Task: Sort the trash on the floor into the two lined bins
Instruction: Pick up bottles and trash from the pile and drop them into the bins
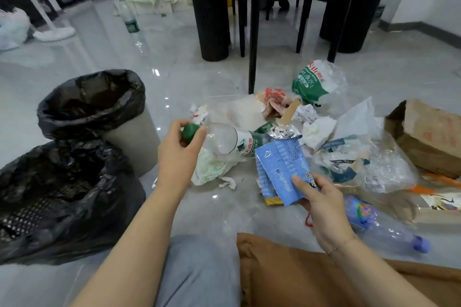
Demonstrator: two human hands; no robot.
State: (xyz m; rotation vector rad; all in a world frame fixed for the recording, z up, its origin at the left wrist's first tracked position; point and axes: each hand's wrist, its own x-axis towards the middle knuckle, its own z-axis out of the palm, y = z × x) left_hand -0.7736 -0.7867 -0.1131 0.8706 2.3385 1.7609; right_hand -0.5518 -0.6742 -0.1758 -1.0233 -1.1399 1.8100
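Trash near the two black-lined bins (pixel 89 104) looks light: left hand (pixel 178 149) grips a thin, squashy clear plastic bottle (pixel 224 139) by its green cap, right hand (pixel 321 203) pinches a flat blue carton (pixel 282 164).

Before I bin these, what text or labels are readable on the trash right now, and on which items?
"天山泉" (partly cut off): crumpled green label wrap.
"纯净水": same wrap; smaller print below is blurred.
Bottle in left hand: green label print, too blurred.
Blue carton in right hand: QR code and print, unreadable.
Cardboard box: faded red marks, unreadable.
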